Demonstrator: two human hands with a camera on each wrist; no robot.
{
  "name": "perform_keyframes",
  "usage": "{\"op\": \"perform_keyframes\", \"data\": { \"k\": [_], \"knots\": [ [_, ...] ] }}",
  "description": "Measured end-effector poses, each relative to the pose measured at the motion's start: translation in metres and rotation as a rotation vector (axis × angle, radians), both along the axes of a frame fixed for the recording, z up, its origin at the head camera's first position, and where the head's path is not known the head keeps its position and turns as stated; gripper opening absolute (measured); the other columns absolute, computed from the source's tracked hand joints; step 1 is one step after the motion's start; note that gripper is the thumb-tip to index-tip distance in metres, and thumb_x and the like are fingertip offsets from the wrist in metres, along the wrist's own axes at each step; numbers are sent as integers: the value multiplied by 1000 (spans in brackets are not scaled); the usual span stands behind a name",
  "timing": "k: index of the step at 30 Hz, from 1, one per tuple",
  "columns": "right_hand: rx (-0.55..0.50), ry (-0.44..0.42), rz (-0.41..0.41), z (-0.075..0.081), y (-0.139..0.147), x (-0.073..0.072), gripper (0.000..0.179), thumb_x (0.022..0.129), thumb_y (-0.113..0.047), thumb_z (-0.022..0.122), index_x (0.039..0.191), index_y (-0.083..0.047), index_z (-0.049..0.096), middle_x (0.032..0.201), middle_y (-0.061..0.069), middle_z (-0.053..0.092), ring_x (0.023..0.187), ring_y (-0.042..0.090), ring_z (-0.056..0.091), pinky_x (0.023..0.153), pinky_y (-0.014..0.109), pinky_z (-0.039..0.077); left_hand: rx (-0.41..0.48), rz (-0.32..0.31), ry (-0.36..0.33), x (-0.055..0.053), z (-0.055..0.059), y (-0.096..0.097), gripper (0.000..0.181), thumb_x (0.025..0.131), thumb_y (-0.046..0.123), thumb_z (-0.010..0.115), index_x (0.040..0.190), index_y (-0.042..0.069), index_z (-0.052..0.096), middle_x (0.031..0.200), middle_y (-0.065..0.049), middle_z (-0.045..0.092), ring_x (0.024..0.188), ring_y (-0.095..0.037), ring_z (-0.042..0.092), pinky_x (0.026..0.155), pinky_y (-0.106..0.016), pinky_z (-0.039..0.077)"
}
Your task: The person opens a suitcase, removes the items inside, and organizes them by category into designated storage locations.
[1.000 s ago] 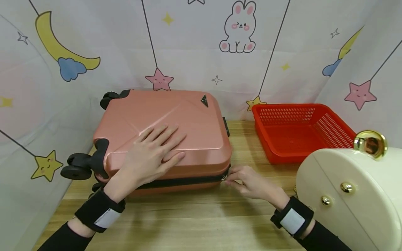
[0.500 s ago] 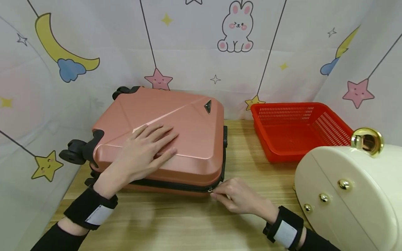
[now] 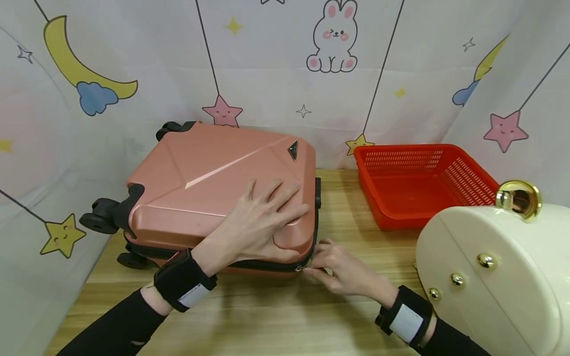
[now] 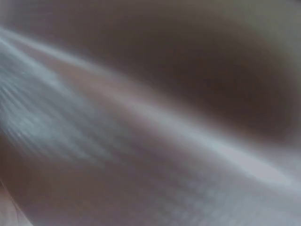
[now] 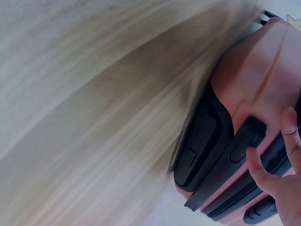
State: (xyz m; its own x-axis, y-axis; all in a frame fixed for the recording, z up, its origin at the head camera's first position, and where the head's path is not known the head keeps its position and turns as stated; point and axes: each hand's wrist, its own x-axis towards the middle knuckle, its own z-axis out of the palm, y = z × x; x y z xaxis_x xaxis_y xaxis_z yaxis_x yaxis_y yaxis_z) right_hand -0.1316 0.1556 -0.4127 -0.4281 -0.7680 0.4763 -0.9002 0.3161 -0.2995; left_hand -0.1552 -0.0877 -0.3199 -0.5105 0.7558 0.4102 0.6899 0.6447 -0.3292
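A pink hard-shell suitcase [image 3: 222,163] lies flat on the wooden table, its black wheels to the left. My left hand [image 3: 258,222] rests on the lid near the front right corner, fingers spread and thumb along the front edge. At that corner my right hand [image 3: 336,269] pinches the small metal zipper pull [image 3: 299,268] on the black zipper band. The right wrist view shows the right hand's fingers [image 5: 291,127] beside the suitcase's side, near a black handle [image 5: 247,139]. Blur fills the left wrist view, so nothing there is distinct.
A red plastic basket [image 3: 387,217] stands at the back right. In front of it is a cream rounded box [image 3: 481,257] with gold knobs, close to the right forearm. A patterned cloth [image 3: 267,64] hangs behind the wooden table [image 3: 258,321].
The suitcase first turned slightly as my right hand drew the zipper pull round the corner to the front. My left hand then shifted right across the lid, towards that corner.
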Motion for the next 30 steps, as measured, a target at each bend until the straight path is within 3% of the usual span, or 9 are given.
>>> {"op": "perform_keyframes", "data": {
  "k": [4,7,11,16,20,26,30],
  "knots": [
    [-60,-39,51,1,7,-5,31,86,2,72,62,-12,59,56,-9,49,67,4,49,71,19,43,-9,-25,38,-1,0,-2,89,70,89,57,141,34,54,149,-5,51,133,-34,51,100,-69,43],
    [-74,-49,42,2,15,-11,31,85,4,72,62,-12,59,56,-9,49,64,1,47,72,20,51,-19,-28,28,0,1,-3,90,69,89,59,141,34,53,150,-5,51,134,-35,51,100,-70,42],
    [-46,-29,-33,6,26,-23,32,84,2,74,61,-13,57,55,-9,45,59,-1,41,73,24,55,-32,-20,16,0,1,-4,91,69,88,60,142,35,53,152,-5,51,136,-35,51,101,-71,42],
    [49,-11,-188,12,35,-42,28,87,-7,75,64,-15,61,57,-8,43,56,-2,35,54,13,32,-47,-11,16,1,0,-5,90,70,88,60,143,35,53,152,-5,50,136,-35,50,101,-71,41],
    [94,-44,-270,14,33,-57,24,90,-10,73,67,-13,65,58,-9,46,55,0,38,53,15,31,-55,3,14,1,-1,-5,91,70,88,60,143,35,53,153,-5,49,137,-35,50,102,-70,42],
    [61,-81,-232,10,32,-52,26,91,-4,70,68,-14,63,61,-10,48,57,-2,40,54,15,34,-65,-10,97,3,-7,-4,97,67,88,62,144,30,51,151,-7,49,134,-34,50,100,-65,44],
    [47,-75,-209,10,31,-45,25,90,0,69,68,-13,64,62,-8,50,59,-2,41,56,14,36,-104,-59,97,11,-11,-7,105,64,85,68,150,31,43,157,-7,42,138,-33,44,104,-66,42]
  ]
}}
